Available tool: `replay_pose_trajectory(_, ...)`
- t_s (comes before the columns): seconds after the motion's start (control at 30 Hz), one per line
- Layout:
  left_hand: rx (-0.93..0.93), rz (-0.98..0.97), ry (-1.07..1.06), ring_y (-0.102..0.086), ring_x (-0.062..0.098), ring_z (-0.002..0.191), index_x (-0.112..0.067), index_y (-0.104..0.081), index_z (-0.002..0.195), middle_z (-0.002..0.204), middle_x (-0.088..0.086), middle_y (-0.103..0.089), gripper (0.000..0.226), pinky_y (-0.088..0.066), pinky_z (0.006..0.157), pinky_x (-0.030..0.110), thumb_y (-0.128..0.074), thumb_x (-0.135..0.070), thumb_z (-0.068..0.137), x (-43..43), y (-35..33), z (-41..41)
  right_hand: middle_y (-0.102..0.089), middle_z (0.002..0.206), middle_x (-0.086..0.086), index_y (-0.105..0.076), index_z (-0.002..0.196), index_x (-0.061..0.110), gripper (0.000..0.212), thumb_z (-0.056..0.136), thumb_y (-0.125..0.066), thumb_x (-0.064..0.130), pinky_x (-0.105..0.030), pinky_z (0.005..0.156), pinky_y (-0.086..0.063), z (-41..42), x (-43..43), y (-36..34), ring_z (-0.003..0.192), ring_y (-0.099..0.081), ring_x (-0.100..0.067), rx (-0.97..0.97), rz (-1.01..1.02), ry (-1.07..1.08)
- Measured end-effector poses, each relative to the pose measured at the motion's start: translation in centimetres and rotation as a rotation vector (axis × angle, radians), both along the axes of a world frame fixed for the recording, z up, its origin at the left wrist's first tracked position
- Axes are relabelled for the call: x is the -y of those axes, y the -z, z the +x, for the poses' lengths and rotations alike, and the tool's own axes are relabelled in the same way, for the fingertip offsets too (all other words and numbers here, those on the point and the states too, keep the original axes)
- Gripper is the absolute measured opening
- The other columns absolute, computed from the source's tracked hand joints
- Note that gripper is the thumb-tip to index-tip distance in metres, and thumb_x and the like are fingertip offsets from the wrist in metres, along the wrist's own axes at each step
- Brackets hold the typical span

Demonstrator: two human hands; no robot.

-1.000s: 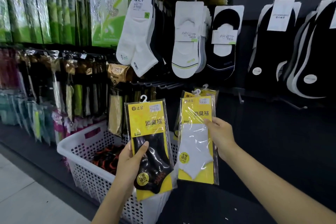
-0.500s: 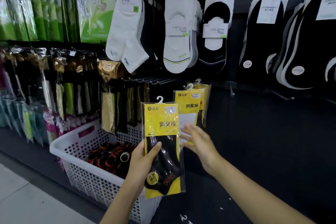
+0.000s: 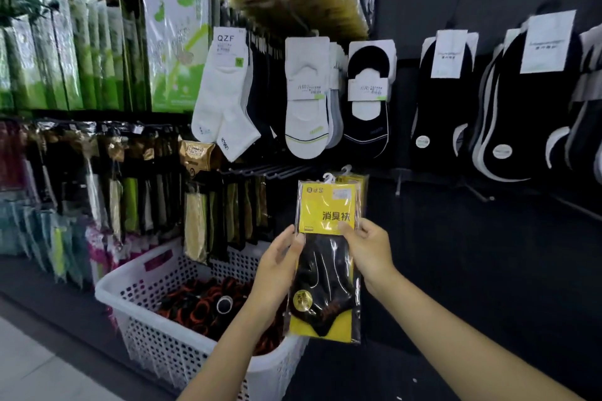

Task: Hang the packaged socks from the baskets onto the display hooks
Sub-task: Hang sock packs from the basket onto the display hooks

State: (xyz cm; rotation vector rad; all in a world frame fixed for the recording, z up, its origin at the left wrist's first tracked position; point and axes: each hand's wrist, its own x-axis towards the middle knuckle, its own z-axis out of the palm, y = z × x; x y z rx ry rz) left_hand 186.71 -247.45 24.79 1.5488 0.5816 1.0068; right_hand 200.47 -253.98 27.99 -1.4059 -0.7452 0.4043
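**Both hands hold a sock pack up at the lower hooks**

The pack (image 3: 327, 257), a clear sleeve with a yellow card and black socks inside, is upright in front of the dark display wall, above the right end of the white basket (image 3: 156, 329). The left hand (image 3: 280, 265) grips its left edge, with the thumb on the front and the fingers behind. The right hand (image 3: 369, 251) pinches the right edge, with the thumb pressed on the yellow card.

The pack's white hanger (image 3: 329, 177) is level with a row of bare hooks (image 3: 260, 169). It sits just in front of hung packs (image 3: 353, 179) of the same kind. Whether the hanger is on a hook cannot be told.

The basket holds rolled black-and-orange socks (image 3: 202, 303). White ankle socks (image 3: 224, 98) and black liner socks (image 3: 368, 101) hang on the row above.
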Motion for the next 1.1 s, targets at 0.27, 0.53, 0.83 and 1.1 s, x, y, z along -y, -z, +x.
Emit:
replay_pose_trajectory(0.27,-0.102,-0.041,-0.049,-0.039,0.009,0.132,-0.023,-0.039,0.143,0.145,-0.007,-0.043,0.051,-0.03,0.106,0.024,-0.044,-0.042,0.096,-2.5,0.8,2.3,-0.054,0.065,0.0,-0.066,0.086,0.007,0.019,0.09,-0.064,0.025,-0.024,0.051,-0.038,1.0,-3.3,1.6,0.059,-0.049,-0.014,-0.219,-0.092,0.03)
replay_pose_trajectory(0.53,-0.191,-0.032,-0.02,-0.048,-0.01,0.118,-0.021,-0.041,0.142,0.13,-0.01,-0.051,0.048,-0.032,0.086,0.004,-0.044,-0.04,0.097,-2.7,3.3,4.2,-0.063,0.118,-0.009,-0.062,0.105,0.011,0.023,0.092,-0.061,0.029,-0.043,0.103,-0.046,2.9,-1.7,4.8,0.112,-0.059,-0.025,-0.256,-0.167,-0.015)
replay_pose_trajectory(0.83,-0.466,-0.271,0.213,-0.055,0.004,0.106,-0.011,-0.05,0.132,0.13,-0.001,-0.053,0.041,-0.043,0.076,0.003,-0.052,-0.031,0.096,7.8,19.9,1.8,-0.06,0.121,-0.007,-0.055,0.125,0.01,0.032,0.094,-0.059,0.019,-0.038,0.099,-0.047,4.8,14.0,17.4,0.111,-0.058,-0.022,-0.211,-0.56,-0.033)
replay_pose_trajectory(1.1,-0.838,-0.293,0.449,-0.05,0.004,0.105,-0.014,-0.055,0.127,0.121,-0.002,-0.058,0.036,-0.035,0.068,-0.003,-0.05,-0.033,0.097,18.8,32.7,-0.4,-0.069,0.102,-0.022,-0.066,0.101,-0.006,0.021,0.085,-0.068,0.006,-0.022,0.066,-0.049,4.6,27.3,30.7,0.104,-0.064,-0.036,-0.112,-0.967,0.11)
